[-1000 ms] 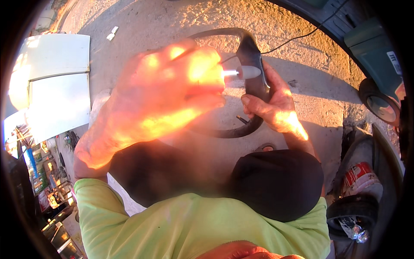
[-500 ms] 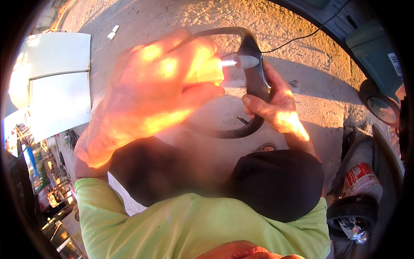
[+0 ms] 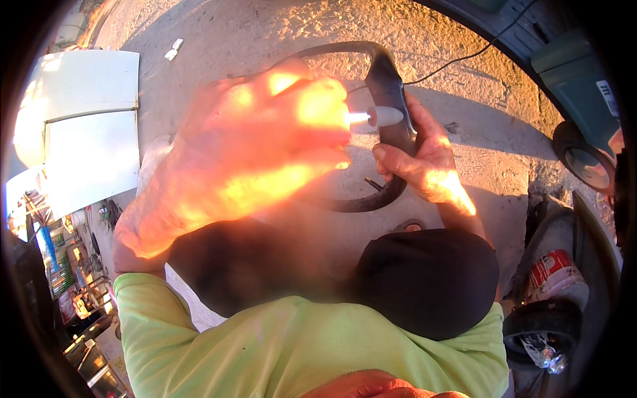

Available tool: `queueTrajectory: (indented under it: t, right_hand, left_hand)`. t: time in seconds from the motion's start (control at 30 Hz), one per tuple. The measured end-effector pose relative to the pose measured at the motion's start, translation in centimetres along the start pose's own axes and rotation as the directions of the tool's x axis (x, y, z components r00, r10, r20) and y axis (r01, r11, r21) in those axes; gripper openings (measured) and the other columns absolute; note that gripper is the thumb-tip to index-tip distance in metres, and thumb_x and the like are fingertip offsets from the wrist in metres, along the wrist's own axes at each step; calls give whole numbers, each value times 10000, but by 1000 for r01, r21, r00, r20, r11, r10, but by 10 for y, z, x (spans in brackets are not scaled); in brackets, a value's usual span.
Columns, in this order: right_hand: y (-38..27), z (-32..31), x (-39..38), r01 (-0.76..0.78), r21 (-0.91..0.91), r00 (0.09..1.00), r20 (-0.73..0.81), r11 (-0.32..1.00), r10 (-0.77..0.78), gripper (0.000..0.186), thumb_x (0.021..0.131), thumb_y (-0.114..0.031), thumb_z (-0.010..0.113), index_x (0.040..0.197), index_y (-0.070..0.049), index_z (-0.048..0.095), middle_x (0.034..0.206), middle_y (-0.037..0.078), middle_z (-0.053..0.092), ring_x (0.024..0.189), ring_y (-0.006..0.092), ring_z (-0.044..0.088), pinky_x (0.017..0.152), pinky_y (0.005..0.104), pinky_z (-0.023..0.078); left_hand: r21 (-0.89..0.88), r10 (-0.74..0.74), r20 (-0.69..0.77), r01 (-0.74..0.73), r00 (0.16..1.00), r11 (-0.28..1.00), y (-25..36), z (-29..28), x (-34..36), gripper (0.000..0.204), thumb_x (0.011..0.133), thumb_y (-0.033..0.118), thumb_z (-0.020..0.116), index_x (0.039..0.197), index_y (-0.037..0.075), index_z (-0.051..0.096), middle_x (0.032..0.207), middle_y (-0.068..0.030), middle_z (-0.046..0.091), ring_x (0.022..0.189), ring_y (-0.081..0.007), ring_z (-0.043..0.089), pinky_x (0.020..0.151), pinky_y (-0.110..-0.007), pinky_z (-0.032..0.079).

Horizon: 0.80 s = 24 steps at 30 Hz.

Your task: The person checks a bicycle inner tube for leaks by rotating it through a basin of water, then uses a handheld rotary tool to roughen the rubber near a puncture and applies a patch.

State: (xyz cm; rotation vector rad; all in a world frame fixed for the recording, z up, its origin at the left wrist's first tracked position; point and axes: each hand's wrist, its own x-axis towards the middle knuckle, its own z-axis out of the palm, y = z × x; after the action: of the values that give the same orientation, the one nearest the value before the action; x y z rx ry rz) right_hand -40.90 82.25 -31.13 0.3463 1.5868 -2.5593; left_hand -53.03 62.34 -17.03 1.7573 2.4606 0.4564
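A black steering wheel [image 3: 388, 86] is tilted above my lap. My right hand [image 3: 424, 159] is closed round its right side, the thumb on the near face. Closed and washed out by sun glare, my left hand [image 3: 265, 139] holds a rotary tool whose body is hidden inside the fingers. From it a thin metal shaft sticks out to the right. On the shaft sits a pale cone-shaped bit [image 3: 387, 117], which overlaps the wheel's right rim; whether it touches I cannot tell.
A dark cord [image 3: 458, 65] crosses the sandy ground toward the upper right. White panels [image 3: 93, 132] stand at left above cluttered shelves [image 3: 86, 285]. At right are a green bin [image 3: 577, 79], a small wheel [image 3: 587, 162] and a red-and-white container [image 3: 556, 278].
My left hand has shifted slightly down and right, and the cone bit has slid lower along the rim. My right hand keeps its grip in the same place.
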Motion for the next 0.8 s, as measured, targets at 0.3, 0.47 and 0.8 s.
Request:
queueTrajectory:
  t: [0.3, 0.47, 0.8]
  right_hand:
    - [-2, 1, 0, 9, -38, 1000, -6, 999, -9, 869, 860, 13, 738, 1601, 13, 284, 1265, 169, 646, 834, 160, 660, 711, 315, 579]
    - [-1, 2, 1, -52, -42, 998, -30, 998, 51, 856, 850, 32, 741, 1587, -20, 309, 1315, 110, 604, 720, 151, 624, 608, 300, 532]
    - [0, 2, 0, -3, -53, 1000, -30, 999, 1, 871, 849, 2, 749, 1599, -6, 306, 1255, 160, 649, 818, 156, 661, 703, 310, 582]
  left_hand:
    - [-7, -159, 2, 159, 987, 987, 5, -3, 2, 519, 707, 193, 911, 1147, 55, 670, 973, -106, 682, 851, -351, 707, 732, -411, 580]
    - [-82, -70, 14, 71, 997, 994, 5, 1, 1, 518, 718, 186, 906, 1155, 49, 663, 971, -126, 680, 850, -367, 707, 730, -420, 579]
    - [-38, -72, 25, 73, 997, 997, 3, 1, 3, 533, 728, 172, 893, 1180, 35, 645, 964, -127, 686, 835, -357, 696, 728, -417, 573]
